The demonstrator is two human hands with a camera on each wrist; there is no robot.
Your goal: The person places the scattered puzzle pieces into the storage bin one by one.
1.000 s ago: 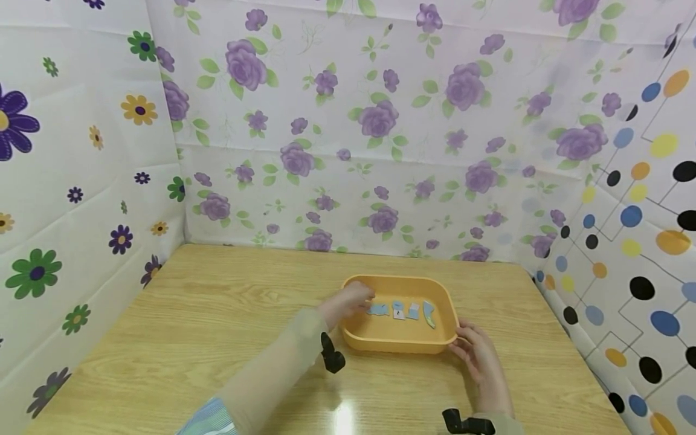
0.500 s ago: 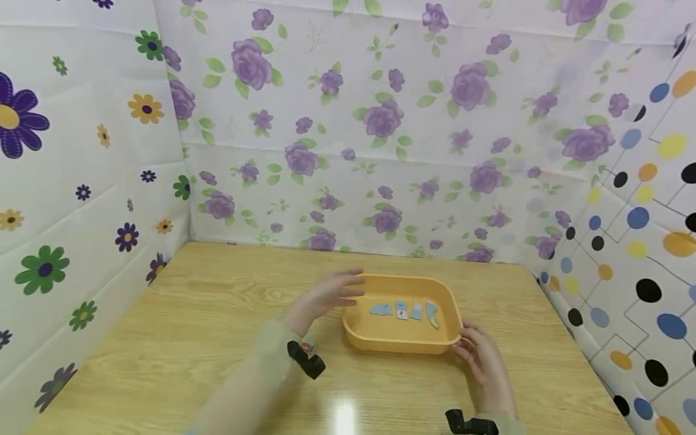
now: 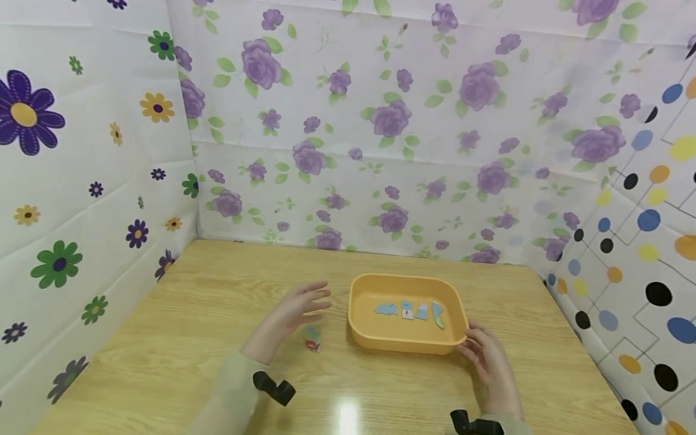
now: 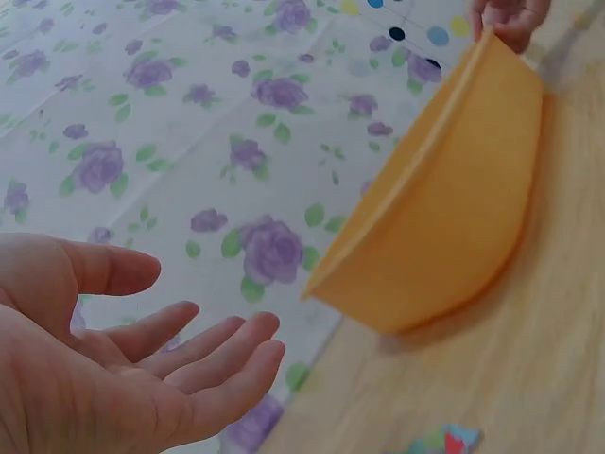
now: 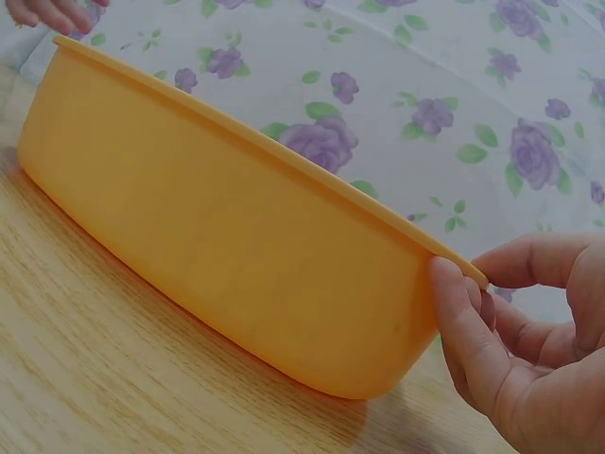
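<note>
An orange-yellow plastic basin (image 3: 408,346) stands on the wooden table, to the right of my left hand. My right hand (image 3: 492,356) pinches its rim at the near right corner, thumb and fingers on either side in the right wrist view. Apart from the basin, my left hand (image 3: 290,314) hovers with fingers spread and nothing in them. Inside the basin lie several small flat cut-out pieces: a wavy light-blue piece (image 3: 386,309), two blue-and-white pieces and a curved blue-green piece (image 3: 438,315). Near my left hand, a small red and teal flat piece (image 3: 312,345) lies on the table.
The wooden table (image 3: 261,266) is bordered by a purple-rose cloth (image 3: 348,181) at the back. A flower-print cloth (image 3: 109,241) hangs on the left and a dotted cloth (image 3: 625,272) on the right.
My left hand has come out of the basin and moved left, its fingers spreading. The red and teal piece on the table has come into view. My right hand keeps its place at the rim.
</note>
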